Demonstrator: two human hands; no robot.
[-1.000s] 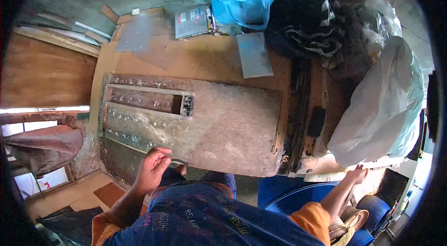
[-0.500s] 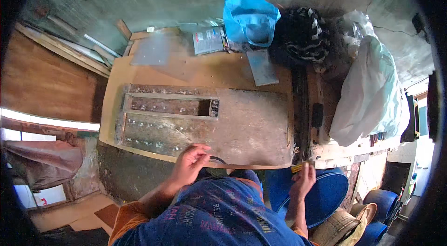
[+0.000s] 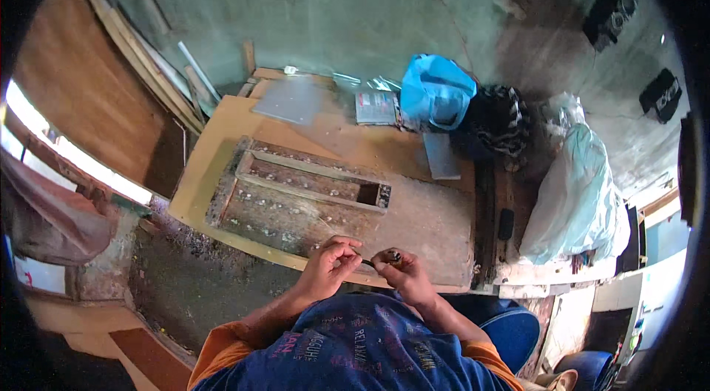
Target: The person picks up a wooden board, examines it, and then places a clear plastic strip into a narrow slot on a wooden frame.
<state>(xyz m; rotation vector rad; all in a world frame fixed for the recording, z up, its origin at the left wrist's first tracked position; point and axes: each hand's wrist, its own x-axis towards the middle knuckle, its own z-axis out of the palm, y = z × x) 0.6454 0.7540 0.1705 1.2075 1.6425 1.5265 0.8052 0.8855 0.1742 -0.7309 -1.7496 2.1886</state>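
Note:
My left hand [image 3: 331, 269] is closed in a pinch on a thin black cord-like strip [image 3: 367, 263], close in front of my body. The strip's short visible end points toward my right hand [image 3: 407, 278], which is closed around a small dark object [image 3: 395, 256]. Fingers cover most of that object, so its kind is unclear. Both hands hover over the near edge of a worn wooden board [image 3: 433, 224], only a small gap apart. A narrow wooden frame [image 3: 307, 187] lies on the board beyond them.
A tan tabletop [image 3: 196, 169] lies under the board. Toward the back are a grey sheet [image 3: 288, 100], a blue bag [image 3: 438, 91], a black bundle [image 3: 503, 121] and a grey panel [image 3: 441, 156]. A big white plastic bag [image 3: 580, 202] stands right; a blue barrel [image 3: 514, 335] sits below.
My right hand has come up and left from beside the blue barrel to meet my left hand, where a yellow item showed in it before. The view has tilted and shifted.

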